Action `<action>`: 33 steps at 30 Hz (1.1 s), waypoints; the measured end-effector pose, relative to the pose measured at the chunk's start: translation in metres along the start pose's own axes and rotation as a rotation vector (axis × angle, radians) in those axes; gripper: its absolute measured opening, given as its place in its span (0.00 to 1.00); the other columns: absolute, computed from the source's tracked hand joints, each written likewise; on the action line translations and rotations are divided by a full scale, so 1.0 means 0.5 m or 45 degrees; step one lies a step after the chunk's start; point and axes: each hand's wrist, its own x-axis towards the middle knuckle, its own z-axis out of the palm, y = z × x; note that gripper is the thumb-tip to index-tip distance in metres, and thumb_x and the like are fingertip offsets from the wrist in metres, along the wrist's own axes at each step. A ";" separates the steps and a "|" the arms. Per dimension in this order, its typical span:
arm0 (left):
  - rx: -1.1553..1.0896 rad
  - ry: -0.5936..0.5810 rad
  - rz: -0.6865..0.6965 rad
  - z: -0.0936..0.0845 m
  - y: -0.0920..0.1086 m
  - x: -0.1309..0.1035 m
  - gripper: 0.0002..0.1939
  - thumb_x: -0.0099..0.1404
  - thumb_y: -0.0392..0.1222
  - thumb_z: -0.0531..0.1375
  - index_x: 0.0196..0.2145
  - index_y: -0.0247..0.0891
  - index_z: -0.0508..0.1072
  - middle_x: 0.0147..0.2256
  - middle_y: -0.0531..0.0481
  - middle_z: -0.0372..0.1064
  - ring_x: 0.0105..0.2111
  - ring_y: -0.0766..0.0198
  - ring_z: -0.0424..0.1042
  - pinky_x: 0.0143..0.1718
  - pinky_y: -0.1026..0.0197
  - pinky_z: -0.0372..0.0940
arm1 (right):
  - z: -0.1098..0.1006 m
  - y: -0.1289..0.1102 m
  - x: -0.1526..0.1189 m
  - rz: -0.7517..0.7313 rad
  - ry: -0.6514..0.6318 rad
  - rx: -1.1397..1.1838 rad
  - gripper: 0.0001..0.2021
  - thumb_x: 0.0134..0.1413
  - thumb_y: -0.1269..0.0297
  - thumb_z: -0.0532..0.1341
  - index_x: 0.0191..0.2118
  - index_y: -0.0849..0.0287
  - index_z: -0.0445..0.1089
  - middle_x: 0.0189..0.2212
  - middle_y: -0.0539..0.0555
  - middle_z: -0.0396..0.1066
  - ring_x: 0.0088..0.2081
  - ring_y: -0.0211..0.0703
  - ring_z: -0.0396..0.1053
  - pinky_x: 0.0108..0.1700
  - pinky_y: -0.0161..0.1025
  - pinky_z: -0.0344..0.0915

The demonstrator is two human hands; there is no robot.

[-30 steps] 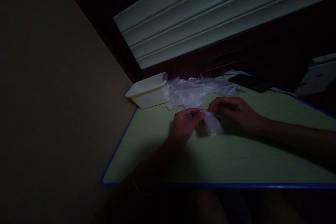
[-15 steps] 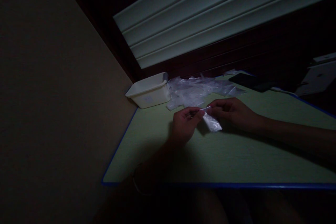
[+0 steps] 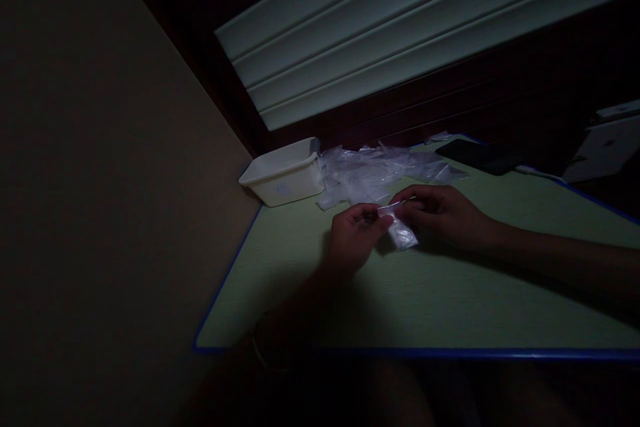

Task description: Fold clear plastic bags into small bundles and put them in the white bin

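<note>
A small clear plastic bag [image 3: 403, 235] hangs between my hands, just above the green tabletop [image 3: 450, 300]. My left hand [image 3: 354, 237] pinches its upper left edge between thumb and fingers. At the upper right edge, my right hand [image 3: 440, 213] is closed on the same bag. The top strip of the bag shows between my fingertips, and its lower part catches the light. In the dim light I cannot make out whether anything is inside. Behind my hands lies a heap of clear plastic bags [image 3: 360, 177].
To the left of the heap stands a white plastic bin [image 3: 290, 183], close to the wall [image 3: 150, 213]. A dark flat device [image 3: 477, 155] with a pale cable lies at the back right. White boxes [image 3: 607, 147] stand beyond it. Blue edging [image 3: 400, 353] rims the table.
The bag has shifted slightly left and turned a little, so more of its top strip shows. My fingers have moved a little along its upper edge. Both hands stay in nearly the same place.
</note>
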 end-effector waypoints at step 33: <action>-0.156 -0.112 -0.169 0.000 -0.001 -0.001 0.20 0.47 0.47 0.70 0.32 0.34 0.68 0.23 0.54 0.69 0.19 0.70 0.67 0.23 0.65 0.60 | -0.021 -0.007 -0.004 -0.228 0.029 -0.276 0.08 0.51 0.63 0.60 0.32 0.57 0.76 0.29 0.52 0.75 0.31 0.43 0.70 0.35 0.39 0.66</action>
